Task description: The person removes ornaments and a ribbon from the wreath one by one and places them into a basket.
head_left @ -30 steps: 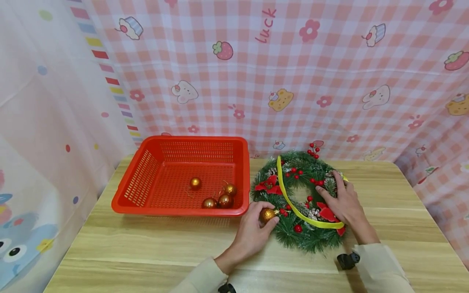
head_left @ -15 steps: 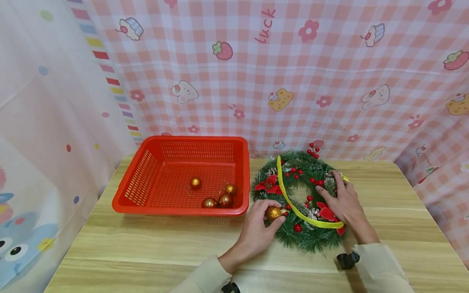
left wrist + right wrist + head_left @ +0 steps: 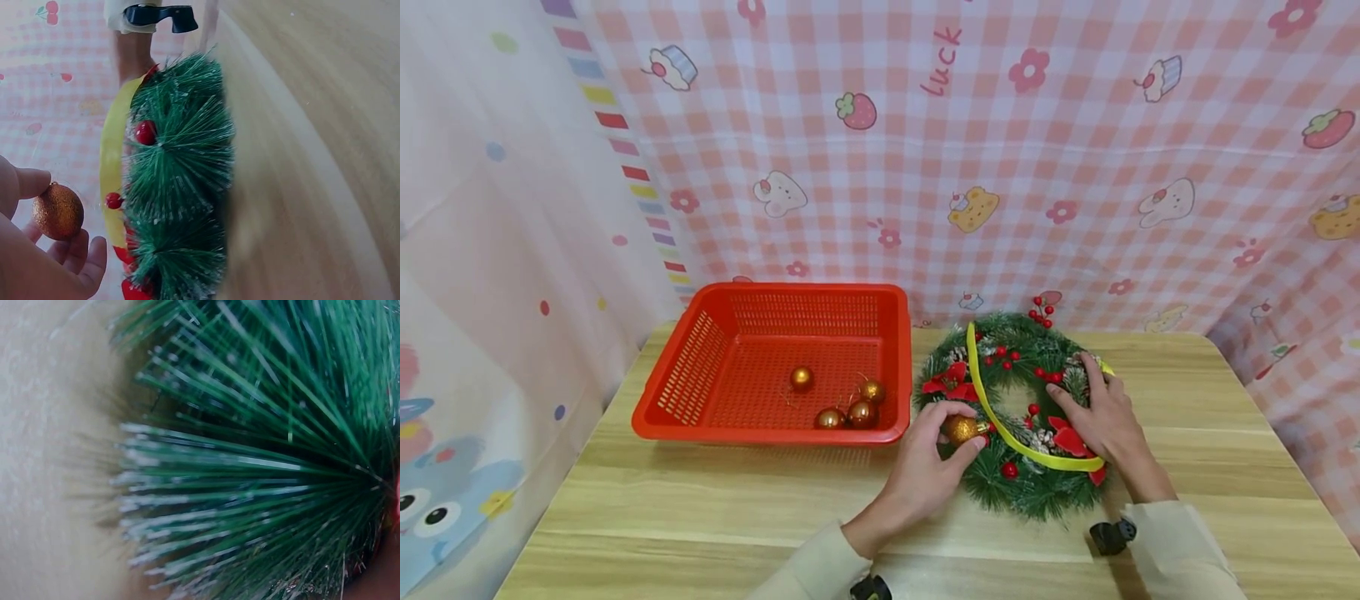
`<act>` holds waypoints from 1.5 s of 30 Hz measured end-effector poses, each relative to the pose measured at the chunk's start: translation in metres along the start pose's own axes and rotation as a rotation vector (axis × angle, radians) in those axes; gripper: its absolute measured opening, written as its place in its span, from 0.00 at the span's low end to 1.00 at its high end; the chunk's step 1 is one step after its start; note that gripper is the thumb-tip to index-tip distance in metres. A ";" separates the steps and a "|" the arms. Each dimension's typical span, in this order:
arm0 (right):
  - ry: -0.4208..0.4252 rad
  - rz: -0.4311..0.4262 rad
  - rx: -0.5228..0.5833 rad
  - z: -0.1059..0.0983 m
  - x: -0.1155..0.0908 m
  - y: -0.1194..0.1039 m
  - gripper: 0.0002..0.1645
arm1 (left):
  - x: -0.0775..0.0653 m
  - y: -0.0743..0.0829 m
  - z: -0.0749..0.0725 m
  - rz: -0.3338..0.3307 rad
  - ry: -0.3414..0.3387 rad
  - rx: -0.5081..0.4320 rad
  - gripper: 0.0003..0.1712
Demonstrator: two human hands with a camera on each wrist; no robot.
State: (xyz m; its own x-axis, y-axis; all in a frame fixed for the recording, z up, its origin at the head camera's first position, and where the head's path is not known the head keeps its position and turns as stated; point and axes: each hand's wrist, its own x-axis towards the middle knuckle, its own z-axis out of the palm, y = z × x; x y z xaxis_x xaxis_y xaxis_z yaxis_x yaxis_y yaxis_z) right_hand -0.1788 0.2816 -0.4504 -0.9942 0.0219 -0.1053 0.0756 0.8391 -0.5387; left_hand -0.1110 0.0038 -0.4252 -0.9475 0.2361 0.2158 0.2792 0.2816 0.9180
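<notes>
A small gold glitter bauble (image 3: 962,429) is held between the thumb and fingers of my left hand (image 3: 925,462), its cap towards the wreath. The left wrist view shows the same bauble (image 3: 59,211) beside the green bristles. The Christmas wreath (image 3: 1037,492) lies flat on the table, with red berries, red flowers, frosted cones and a loose yellow ribbon (image 3: 1000,427) across it. My right hand (image 3: 1108,425) grips the wreath's right side, thumb towards the centre hole; some of its fingers are hidden. Only blurred green needles (image 3: 262,469) fill most of the right wrist view.
Left of the wreath stands a red plastic basket (image 3: 767,435) with several gold and bronze baubles (image 3: 862,412) in it. The wooden table (image 3: 715,517) meets a pink checked cloth (image 3: 865,208) at the back. A white patterned cloth hangs at the left.
My left hand has moved slightly right with the bauble, bringing its cap over the wreath's left edge beside the berries. My right hand stays in place. The head view has tilted slightly.
</notes>
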 end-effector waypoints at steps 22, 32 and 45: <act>0.005 -0.003 0.003 0.000 -0.001 0.002 0.55 | 0.009 0.015 -0.033 0.034 0.046 0.013 0.17; -0.002 0.003 0.001 0.000 -0.001 -0.001 0.55 | 0.016 0.011 -0.061 0.044 0.098 0.022 0.16; 0.001 -0.001 -0.003 -0.001 -0.002 -0.001 0.55 | 0.019 -0.004 -0.097 0.008 0.189 0.072 0.16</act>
State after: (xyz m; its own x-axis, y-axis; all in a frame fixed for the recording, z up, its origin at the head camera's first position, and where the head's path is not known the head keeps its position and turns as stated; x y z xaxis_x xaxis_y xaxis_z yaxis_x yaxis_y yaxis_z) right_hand -0.1772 0.2807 -0.4488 -0.9943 0.0217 -0.1039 0.0744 0.8409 -0.5360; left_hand -0.1448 -0.0830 -0.3924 -0.9558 0.0619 0.2875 0.2906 0.3479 0.8914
